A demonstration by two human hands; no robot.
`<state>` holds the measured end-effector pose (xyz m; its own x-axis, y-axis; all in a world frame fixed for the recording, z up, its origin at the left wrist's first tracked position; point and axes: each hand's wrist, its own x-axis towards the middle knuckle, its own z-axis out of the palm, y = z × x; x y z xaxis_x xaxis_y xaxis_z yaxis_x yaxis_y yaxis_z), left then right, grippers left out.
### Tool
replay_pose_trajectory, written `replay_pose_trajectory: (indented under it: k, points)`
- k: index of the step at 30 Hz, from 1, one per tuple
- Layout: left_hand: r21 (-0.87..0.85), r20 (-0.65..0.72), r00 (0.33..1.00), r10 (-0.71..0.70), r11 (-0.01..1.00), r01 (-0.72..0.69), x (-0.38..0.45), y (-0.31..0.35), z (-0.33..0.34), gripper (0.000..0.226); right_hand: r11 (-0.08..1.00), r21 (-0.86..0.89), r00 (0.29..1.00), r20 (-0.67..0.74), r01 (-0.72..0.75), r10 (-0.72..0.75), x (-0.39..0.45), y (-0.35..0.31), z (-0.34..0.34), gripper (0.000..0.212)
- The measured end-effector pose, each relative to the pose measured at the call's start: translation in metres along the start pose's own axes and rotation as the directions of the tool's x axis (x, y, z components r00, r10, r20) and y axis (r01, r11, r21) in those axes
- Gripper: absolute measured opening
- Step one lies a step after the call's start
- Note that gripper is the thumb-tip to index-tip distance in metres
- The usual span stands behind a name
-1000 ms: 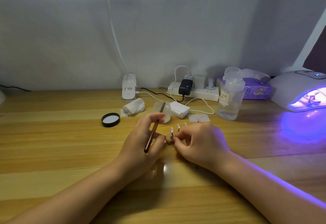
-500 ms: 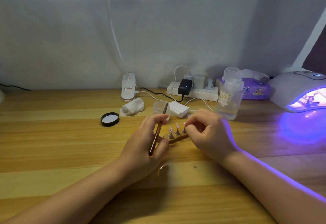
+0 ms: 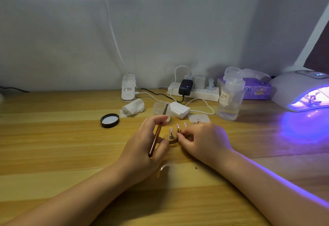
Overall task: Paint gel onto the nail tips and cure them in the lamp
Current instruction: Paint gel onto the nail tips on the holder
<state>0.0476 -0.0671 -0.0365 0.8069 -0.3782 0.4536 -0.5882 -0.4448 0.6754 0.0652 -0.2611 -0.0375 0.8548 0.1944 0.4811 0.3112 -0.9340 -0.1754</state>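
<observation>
Left hand gripping slim brown brush, right hand pinching small wooden nail-tip stand, glossy pink tips, grained wooden table

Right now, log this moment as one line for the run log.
left hand: holds brown brush | right hand: grips wooden nail-tip stand on table | purple-lit curing lamp: on, far right

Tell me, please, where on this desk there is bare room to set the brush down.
Bare wood lies left of the black lid and along the near edge of the desk, outside the left hand. It is crowded behind the nail-tip stand: small jar, power strip, bottle, curing lamp.
</observation>
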Motion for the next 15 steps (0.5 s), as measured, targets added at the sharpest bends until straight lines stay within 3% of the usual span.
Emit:
replay_pose_trajectory:
  k: [8,15]
  points:
    - [0.018,0.001,1.000,0.012,1.000,-0.012,0.0008,-0.0009,0.0016,0.052,0.997,0.056,0.992,0.120,-0.043,0.036,0.0025,-0.0015,-0.0022,0.033]
    - [0.020,-0.006,1.000,0.030,0.999,-0.030,0.0006,-0.0028,0.0020,0.054,0.995,0.070,0.991,0.121,-0.064,0.056,0.0025,-0.0034,-0.0048,0.026]
